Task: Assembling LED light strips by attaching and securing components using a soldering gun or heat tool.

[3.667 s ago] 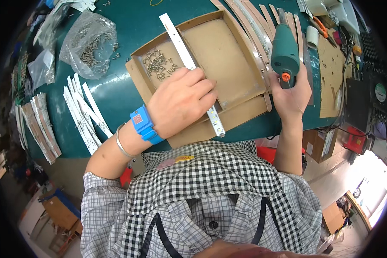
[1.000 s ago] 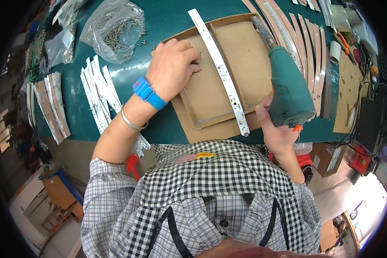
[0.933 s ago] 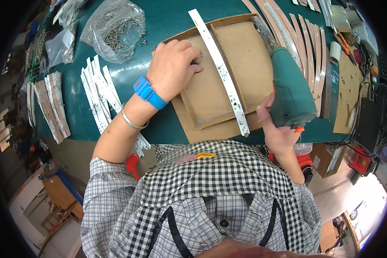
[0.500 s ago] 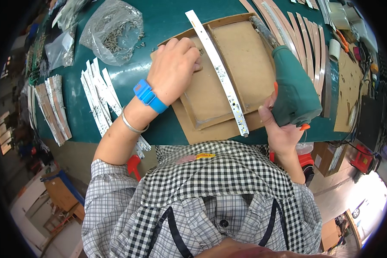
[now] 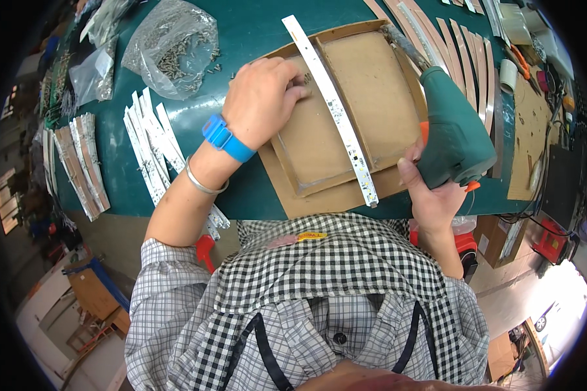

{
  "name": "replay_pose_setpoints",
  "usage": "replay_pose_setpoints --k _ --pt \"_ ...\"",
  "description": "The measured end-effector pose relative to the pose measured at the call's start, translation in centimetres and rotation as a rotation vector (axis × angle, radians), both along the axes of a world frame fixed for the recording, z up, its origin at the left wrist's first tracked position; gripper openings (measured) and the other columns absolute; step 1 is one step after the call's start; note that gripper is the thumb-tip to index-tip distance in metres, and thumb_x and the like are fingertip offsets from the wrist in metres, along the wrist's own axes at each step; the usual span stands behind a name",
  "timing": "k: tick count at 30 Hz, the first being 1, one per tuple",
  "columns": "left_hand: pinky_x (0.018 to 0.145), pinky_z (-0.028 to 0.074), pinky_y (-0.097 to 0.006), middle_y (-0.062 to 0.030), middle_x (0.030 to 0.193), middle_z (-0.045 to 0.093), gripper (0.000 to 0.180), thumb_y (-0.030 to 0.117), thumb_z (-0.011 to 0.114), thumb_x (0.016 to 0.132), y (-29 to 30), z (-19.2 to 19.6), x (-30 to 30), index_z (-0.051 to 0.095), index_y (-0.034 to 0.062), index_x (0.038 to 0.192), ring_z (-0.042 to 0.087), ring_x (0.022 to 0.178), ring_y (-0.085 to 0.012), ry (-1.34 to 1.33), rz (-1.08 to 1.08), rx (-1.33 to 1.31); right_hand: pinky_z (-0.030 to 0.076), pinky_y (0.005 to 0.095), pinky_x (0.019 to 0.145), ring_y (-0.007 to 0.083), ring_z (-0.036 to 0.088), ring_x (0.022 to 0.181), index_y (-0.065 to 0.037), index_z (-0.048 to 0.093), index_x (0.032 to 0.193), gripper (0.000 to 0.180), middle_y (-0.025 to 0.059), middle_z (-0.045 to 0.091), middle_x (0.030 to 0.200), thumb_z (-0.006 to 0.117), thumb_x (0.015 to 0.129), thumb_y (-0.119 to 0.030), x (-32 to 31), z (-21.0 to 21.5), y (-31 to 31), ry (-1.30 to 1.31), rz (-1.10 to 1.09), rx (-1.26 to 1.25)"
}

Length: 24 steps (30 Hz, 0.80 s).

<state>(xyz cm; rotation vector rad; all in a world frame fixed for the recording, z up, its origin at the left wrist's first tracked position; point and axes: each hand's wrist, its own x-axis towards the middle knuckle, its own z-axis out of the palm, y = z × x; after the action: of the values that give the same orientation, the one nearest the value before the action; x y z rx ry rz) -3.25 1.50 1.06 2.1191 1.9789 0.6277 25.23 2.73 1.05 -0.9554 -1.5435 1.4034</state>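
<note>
My left hand (image 5: 261,101), with a blue wristband, rests palm down in the left part of a shallow cardboard tray (image 5: 378,91), its fingertips at a few small screws (image 5: 304,79). A long white LED strip (image 5: 336,111) lies across the tray just right of those fingers. My right hand (image 5: 430,192) grips a green electric screwdriver (image 5: 453,133) at the tray's right edge, its bit pointing up and away along the tray's far right corner.
A clear bag of screws (image 5: 173,49) lies at the upper left. Stacks of white strips (image 5: 153,150) and brown-backed strips (image 5: 78,163) sit left on the green table (image 5: 248,26). More curved strips (image 5: 466,52), a tape roll (image 5: 509,75) and cardboard (image 5: 531,130) are at right.
My left hand has shifted from pressing the strip to the tray's left part at the screws. My right hand has lifted and tilted the screwdriver. The view has shifted.
</note>
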Motion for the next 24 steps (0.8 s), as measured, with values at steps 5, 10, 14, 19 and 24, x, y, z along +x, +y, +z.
replay_pose_setpoints --k 5,10,14,19,24 --pt "0.066 0.051 -0.039 -0.0087 0.08 0.065 0.015 0.015 0.074 0.081 1.3 -0.6 0.2 0.074 0.0102 0.095 0.063 0.073 -0.0304 0.043 0.059 0.042 0.048 0.025 0.064 0.0111 0.056 0.074 0.0 0.056 0.107 0.031 0.0034 0.058 0.088 0.071 0.082 0.009 -0.3 0.7 -0.1 -0.008 -0.039 -0.054" --pt "0.066 0.051 -0.042 -0.0095 0.08 0.063 0.007 0.012 0.072 0.079 1.1 -0.7 0.3 0.071 0.0072 0.084 0.063 0.073 -0.0323 0.065 0.024 0.006 0.048 0.0254 0.07 0.0105 0.056 0.077 0.0 0.06 0.099 0.022 0.0022 0.059 0.088 0.07 0.082 0.01 -0.3 0.8 -0.1 0.024 -0.038 -0.091" --pt "0.066 0.05 -0.043 -0.0105 0.08 0.061 0.008 0.01 0.071 0.078 0.2 -0.5 0.0 0.066 0.0043 0.078 0.062 0.077 -0.033 0.093 -0.002 -0.033 0.048 0.0259 0.07 0.0108 0.056 0.077 0.0 0.059 0.1 0.023 0.0026 0.059 0.088 0.07 0.082 0.01 -0.1 0.7 0.1 0.012 -0.04 -0.093" --pt "0.068 0.05 -0.045 -0.01 0.08 0.061 0.007 0.007 0.07 0.079 -0.3 -0.5 0.0 0.064 0.0039 0.082 0.06 0.078 -0.0332 0.161 -0.043 0.05 0.048 0.0259 0.07 0.0108 0.056 0.078 0.0 0.059 0.101 0.023 0.0029 0.059 0.088 0.069 0.082 0.01 -0.2 0.8 0.1 0.007 -0.032 -0.094" --pt "0.069 0.052 -0.036 -0.0089 0.088 0.064 0.008 0.003 0.07 0.082 -0.7 1.1 0.6 0.064 0.0023 0.086 0.064 0.078 -0.0259 0.002 0.019 0.024 0.047 0.0256 0.07 0.0106 0.056 0.078 0.0 0.058 0.102 0.024 0.0026 0.059 0.088 0.068 0.083 0.011 -0.1 0.9 0.1 0.01 -0.024 -0.089"
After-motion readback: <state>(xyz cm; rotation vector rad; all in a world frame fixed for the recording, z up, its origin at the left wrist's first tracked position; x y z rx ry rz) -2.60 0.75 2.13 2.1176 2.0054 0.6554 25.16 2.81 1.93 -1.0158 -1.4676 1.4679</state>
